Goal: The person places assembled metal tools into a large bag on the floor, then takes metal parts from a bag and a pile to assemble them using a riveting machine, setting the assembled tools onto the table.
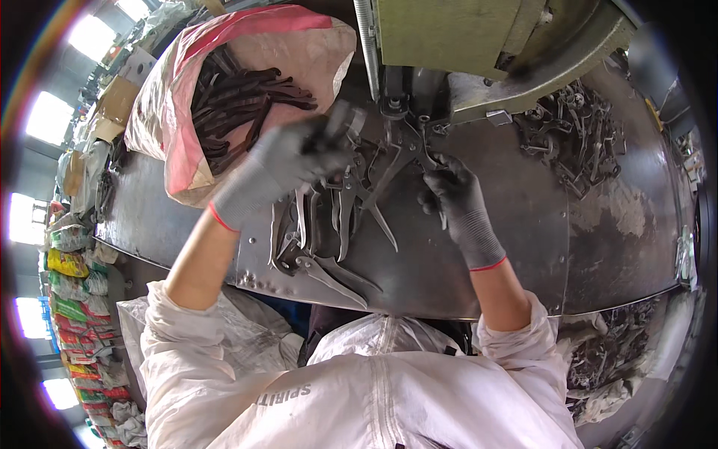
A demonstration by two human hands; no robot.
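My right hand (454, 187), in a grey glove with a red cuff, is closed round one handle of a bare-metal, plier-like tool (404, 156). The tool's upper end lies beneath the press head (395, 105). My left hand (303, 150), gloved the same way, is raised between an open sack (191, 112) and the press. Motion smears its fingers; a blurred grey metal piece (348, 120) shows at them, but whether they hold it is unclear. Below that hand, several similar metal tools (345, 213) lie in a loose pile on the bench, one (333, 280) close to the front edge.
Dark, slim handle-like pieces (239, 101) fill the red-and-white sack at the left. A green press body (441, 34) stands at the back. Small metal parts (576, 135) are heaped at the right of the metal bench (516, 247). More parts (609, 359) lie in a sack below right.
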